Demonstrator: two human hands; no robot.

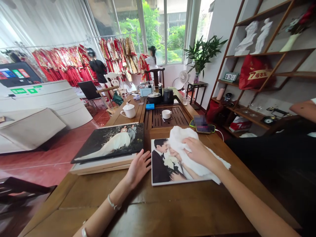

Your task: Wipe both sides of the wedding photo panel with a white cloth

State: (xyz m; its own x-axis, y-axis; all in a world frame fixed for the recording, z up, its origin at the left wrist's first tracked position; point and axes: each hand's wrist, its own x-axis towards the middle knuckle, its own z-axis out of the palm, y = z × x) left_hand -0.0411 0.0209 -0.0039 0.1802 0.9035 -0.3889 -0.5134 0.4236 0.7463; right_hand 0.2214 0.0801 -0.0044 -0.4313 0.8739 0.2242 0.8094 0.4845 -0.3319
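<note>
A flat wedding photo panel (161,166) lies on the wooden table (158,210) in front of me. My right hand (198,152) presses a white cloth (181,140) flat onto the panel's right half, fingers closed over the cloth. My left hand (139,166) rests open on the table, its fingertips touching the panel's left edge. A second, darker wedding photo panel (111,141) sits on a stack of panels to the left.
A phone (202,126) on a cable lies behind the cloth. Farther back are a tea tray (165,117) with a cup, a white teapot (128,110) and kettles. Another person's arm (304,110) shows at right. Shelves stand right; racks of red garments and two people are at the back.
</note>
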